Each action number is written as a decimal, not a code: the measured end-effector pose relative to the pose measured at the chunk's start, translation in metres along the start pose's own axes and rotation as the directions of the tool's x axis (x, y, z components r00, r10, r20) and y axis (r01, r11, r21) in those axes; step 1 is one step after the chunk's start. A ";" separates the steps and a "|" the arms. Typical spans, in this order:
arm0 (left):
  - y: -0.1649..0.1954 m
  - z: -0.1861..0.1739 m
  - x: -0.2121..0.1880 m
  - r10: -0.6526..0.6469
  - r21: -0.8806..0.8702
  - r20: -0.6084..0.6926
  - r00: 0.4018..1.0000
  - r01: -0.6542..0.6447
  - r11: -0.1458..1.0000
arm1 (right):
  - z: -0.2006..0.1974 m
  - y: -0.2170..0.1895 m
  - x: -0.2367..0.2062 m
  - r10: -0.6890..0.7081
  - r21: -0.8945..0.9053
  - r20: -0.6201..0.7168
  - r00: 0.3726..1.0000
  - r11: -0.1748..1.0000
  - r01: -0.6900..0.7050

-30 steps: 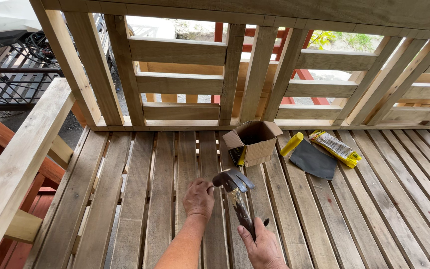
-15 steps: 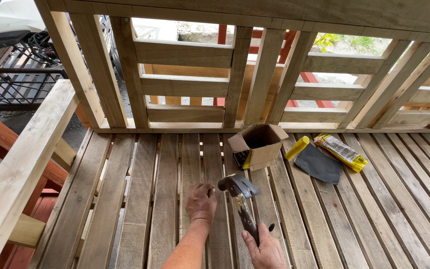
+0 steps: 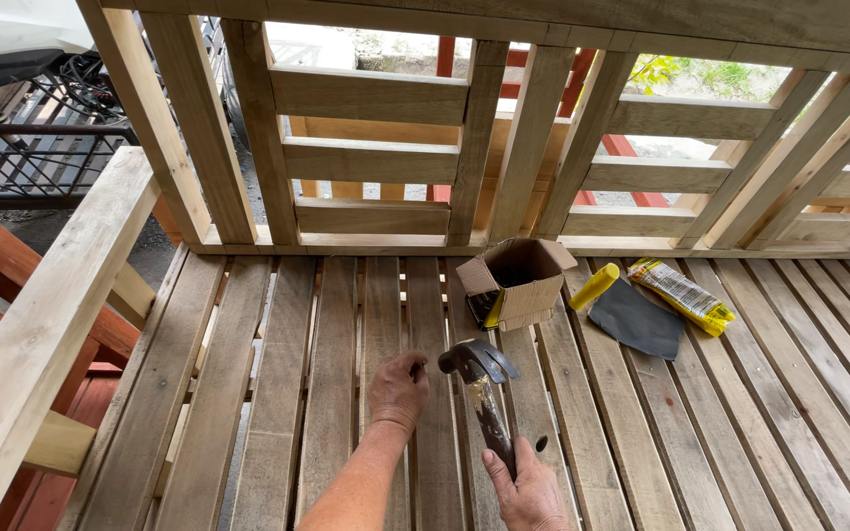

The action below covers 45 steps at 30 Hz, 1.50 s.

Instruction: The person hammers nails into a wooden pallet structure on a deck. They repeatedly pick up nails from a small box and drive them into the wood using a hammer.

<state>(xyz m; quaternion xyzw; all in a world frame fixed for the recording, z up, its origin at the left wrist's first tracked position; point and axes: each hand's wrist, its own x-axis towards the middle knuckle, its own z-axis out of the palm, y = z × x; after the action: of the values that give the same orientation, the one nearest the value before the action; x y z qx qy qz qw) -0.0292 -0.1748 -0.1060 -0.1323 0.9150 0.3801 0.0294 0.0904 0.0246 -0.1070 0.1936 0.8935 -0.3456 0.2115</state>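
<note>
The claw hammer (image 3: 479, 369) is raised just above the slatted wooden deck (image 3: 277, 393) in the near middle, its head close to the right of the left hand (image 3: 397, 390), whose fingers are pinched shut on something too small to make out, probably a nail held on a board. The right hand (image 3: 528, 497) has its fingers closed around the handle's end, so the work looks like nailing, and a short, well-aimed tap clear of the fingertips seems called for. Farther right lie an open cardboard box (image 3: 523, 280), a dark sheet (image 3: 637, 320) and a yellow packet (image 3: 683, 295).
</note>
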 end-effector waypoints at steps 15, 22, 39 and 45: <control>0.006 0.005 -0.004 0.012 0.071 -0.028 1.000 -0.010 0.997 | 0.014 0.027 0.019 -0.104 -0.058 -0.044 0.994 0.993 0.102; 0.005 0.007 -0.008 0.027 0.048 -0.047 0.999 -0.025 0.999 | 0.005 0.010 0.009 -0.100 -0.074 -0.062 0.993 0.993 0.095; 0.007 0.008 -0.008 0.001 0.104 0.001 1.000 -0.001 0.995 | -0.005 -0.014 -0.001 -0.068 -0.225 -0.031 0.997 0.972 0.060; -0.014 0.012 -0.015 0.236 -0.018 -0.120 0.964 -0.239 0.971 | -0.014 -0.024 -0.008 -0.084 -0.108 -0.043 0.996 0.991 0.079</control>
<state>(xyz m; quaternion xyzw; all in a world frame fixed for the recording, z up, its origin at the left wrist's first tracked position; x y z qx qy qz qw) -0.0115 -0.1726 -0.1212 -0.0441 0.9182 0.3870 -0.0720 0.0815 0.0157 -0.0808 0.1535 0.9227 -0.3011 0.1857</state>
